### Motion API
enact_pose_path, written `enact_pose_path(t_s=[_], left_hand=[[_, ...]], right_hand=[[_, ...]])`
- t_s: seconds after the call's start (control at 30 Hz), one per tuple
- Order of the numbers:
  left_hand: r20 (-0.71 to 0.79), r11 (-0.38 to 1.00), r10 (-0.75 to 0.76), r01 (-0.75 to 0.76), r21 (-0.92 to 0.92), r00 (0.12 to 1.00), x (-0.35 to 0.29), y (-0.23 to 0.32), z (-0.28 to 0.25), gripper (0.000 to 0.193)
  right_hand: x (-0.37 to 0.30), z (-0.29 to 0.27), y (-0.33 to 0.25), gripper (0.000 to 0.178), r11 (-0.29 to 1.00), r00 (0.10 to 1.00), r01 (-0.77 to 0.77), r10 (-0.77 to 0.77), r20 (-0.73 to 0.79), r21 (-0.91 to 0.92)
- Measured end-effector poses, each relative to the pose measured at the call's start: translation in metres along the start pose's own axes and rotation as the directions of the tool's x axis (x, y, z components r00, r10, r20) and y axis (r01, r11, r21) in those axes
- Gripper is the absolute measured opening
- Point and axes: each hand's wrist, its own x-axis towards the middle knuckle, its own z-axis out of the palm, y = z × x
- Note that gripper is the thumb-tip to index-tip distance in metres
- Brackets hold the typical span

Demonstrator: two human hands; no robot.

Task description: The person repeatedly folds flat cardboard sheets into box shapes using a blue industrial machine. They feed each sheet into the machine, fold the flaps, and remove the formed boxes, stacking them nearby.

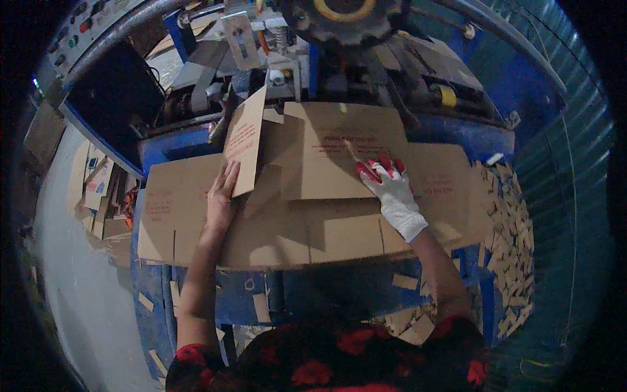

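Observation:
A flat brown cardboard blank [339, 232] with red print lies across the blue machine bed. On top is a folded-in cardboard panel [320, 170], with a raised cardboard flap [248, 134] standing tilted at its left. My bare left hand [223, 186] grips the lower edge of this flap, fingers along its printed face and thumb hidden. My right hand [390, 186], in a white glove with red fingertips, rests on the panel near its right edge. Its index finger stretches forward and the others are bent but apart, holding nothing.
Ahead stands the machine with belts, a large dark wheel [346, 19] and a yellow roller [448, 97]. Cardboard offcuts [513, 248] heap at the right. More cardboard sheets [98, 189] lie at the left. A control panel [81, 29] is at the upper left.

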Motion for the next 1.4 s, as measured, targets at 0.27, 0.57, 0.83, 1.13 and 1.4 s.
enact_pose_path(t_s=[0.27,0.57,0.83,1.13,1.4], left_hand=[[-0.022,0.939,0.042,-0.032,0.342,0.999,0.110,-0.068,0.062,0.061],[-0.043,0.976,-0.008,0.017,0.219,0.999,0.138,-0.041,0.078,0.045],[-0.113,0.331,-0.704,0.464,0.822,0.702,-0.111,-0.087,-0.124,0.066],[-0.140,0.383,-0.857,0.795,0.470,0.496,-0.190,-0.094,-0.159,0.100],[-0.228,0.264,-0.889,0.851,0.454,0.398,-0.175,-0.079,-0.168,0.096]], right_hand=[[0.124,0.030,0.060,0.069,0.979,0.998,0.020,-0.032,-0.055,-0.203],[0.164,0.016,0.099,0.055,0.966,0.966,-0.260,0.260,-0.006,0.003],[-0.095,-0.006,0.085,0.059,0.909,0.915,-0.389,0.400,-0.052,0.148],[-0.277,-0.027,0.063,0.067,0.599,0.626,-0.778,0.762,-0.167,-0.188],[-0.307,-0.006,0.023,0.033,-0.509,0.482,0.069,0.770,0.418,0.858]])
